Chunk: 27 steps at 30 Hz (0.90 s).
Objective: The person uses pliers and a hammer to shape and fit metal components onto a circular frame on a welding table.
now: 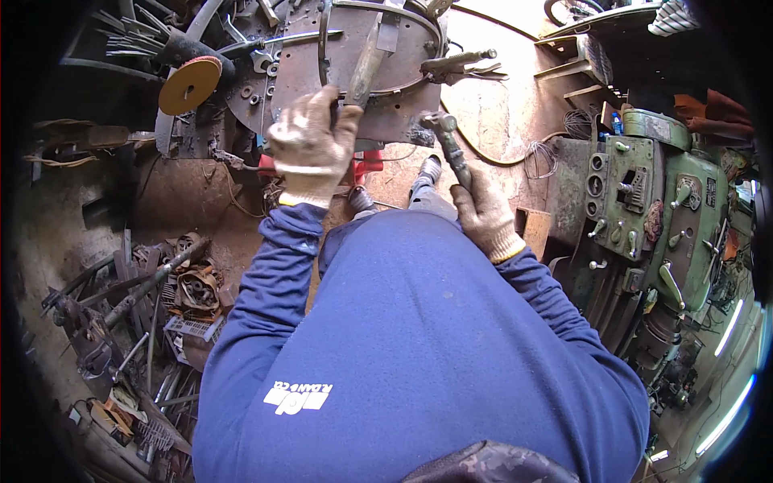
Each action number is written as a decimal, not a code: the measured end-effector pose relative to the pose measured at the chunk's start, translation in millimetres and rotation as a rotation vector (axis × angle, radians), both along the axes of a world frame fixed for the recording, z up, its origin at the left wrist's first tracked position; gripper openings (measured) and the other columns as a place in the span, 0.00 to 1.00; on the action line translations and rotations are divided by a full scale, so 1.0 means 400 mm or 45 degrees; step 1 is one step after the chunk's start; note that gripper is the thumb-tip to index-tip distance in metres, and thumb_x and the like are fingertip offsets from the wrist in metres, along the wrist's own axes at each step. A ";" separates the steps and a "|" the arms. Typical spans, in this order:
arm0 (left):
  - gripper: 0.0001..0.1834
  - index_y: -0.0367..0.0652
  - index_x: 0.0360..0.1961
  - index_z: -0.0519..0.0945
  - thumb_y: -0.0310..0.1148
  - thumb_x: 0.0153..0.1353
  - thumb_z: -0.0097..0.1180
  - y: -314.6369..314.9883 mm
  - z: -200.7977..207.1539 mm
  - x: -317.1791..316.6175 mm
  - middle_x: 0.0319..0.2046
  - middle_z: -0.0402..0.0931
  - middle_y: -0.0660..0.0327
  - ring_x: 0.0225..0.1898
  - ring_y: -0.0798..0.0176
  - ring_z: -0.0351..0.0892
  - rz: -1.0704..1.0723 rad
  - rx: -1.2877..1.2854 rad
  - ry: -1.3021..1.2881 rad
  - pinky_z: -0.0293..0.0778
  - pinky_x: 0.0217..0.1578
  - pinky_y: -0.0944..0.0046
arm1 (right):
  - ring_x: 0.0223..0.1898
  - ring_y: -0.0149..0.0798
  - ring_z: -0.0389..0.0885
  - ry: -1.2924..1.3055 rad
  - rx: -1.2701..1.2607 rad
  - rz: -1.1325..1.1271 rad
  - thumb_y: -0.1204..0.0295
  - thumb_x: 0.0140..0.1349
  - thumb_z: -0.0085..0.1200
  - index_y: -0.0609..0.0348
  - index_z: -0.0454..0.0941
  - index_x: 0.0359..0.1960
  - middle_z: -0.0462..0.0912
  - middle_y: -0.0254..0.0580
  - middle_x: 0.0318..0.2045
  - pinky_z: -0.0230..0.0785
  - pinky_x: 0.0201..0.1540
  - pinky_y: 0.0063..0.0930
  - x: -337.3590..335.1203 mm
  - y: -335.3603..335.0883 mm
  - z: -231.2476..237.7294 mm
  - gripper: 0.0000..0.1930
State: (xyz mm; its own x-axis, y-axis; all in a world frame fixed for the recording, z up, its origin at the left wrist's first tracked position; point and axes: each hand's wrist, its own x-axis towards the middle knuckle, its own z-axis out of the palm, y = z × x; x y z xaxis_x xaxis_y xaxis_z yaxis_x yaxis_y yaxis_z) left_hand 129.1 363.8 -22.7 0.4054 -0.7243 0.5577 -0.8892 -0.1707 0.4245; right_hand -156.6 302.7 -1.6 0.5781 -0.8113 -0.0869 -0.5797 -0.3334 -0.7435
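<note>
My left hand (310, 149), in a dirty work glove, is closed at the lower end of a wooden handle (367, 74). The thumb and fingers lie at either side of it. A flat metal piece (388, 35) shows at the handle's far end; the tool's kind is unclear. Below it is a brown metal plate (294, 76) with holes, bearing a curved metal ring (324, 44). At the plate's near right corner, my right hand (487, 213), also gloved, grips a small hammer (457, 161) with its head up.
Locking pliers (459, 63) sit at the ring's right side. An orange abrasive disc (190, 86) stands at the left, near loose nuts and washers. A green machine (636, 189) with levers fills the right. Scrap metal (133, 298) is heaped at lower left; a cable (491, 159) crosses the floor.
</note>
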 end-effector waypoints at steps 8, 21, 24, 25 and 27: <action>0.27 0.41 0.47 0.81 0.55 0.61 0.63 -0.102 0.055 -0.046 0.34 0.84 0.46 0.38 0.41 0.85 0.210 0.679 0.222 0.79 0.41 0.46 | 0.31 0.47 0.82 -0.003 0.078 0.089 0.71 0.64 0.58 0.60 0.79 0.51 0.82 0.50 0.29 0.74 0.37 0.39 -0.174 -0.127 -0.067 0.14; 0.27 0.41 0.54 0.80 0.52 0.63 0.62 -0.155 -0.035 -0.203 0.46 0.83 0.45 0.49 0.41 0.83 0.826 0.440 0.385 0.77 0.50 0.48 | 0.29 0.38 0.80 -0.060 0.074 0.267 0.68 0.68 0.57 0.64 0.76 0.51 0.81 0.48 0.28 0.72 0.34 0.33 -0.331 -0.668 -0.204 0.15; 0.29 0.40 0.57 0.79 0.52 0.64 0.62 -0.154 -0.081 -0.219 0.50 0.82 0.44 0.52 0.42 0.82 0.987 0.335 0.477 0.77 0.54 0.50 | 0.25 0.37 0.77 -0.060 0.156 0.249 0.68 0.68 0.56 0.62 0.77 0.48 0.78 0.44 0.24 0.71 0.31 0.34 -0.306 -0.812 -0.224 0.13; 0.29 0.39 0.57 0.78 0.51 0.64 0.62 -0.165 -0.081 -0.226 0.50 0.82 0.44 0.52 0.43 0.82 1.036 0.312 0.533 0.77 0.54 0.51 | 0.24 0.37 0.76 -0.096 0.266 0.245 0.67 0.68 0.56 0.62 0.78 0.44 0.77 0.43 0.22 0.71 0.29 0.34 -0.283 -0.858 -0.226 0.10; 0.28 0.38 0.58 0.77 0.47 0.64 0.64 -0.176 -0.090 -0.223 0.50 0.82 0.44 0.51 0.46 0.83 1.085 0.237 0.627 0.77 0.53 0.53 | 0.23 0.30 0.74 -0.228 0.345 0.304 0.68 0.70 0.54 0.59 0.77 0.40 0.76 0.37 0.21 0.68 0.27 0.29 -0.214 -0.935 -0.216 0.08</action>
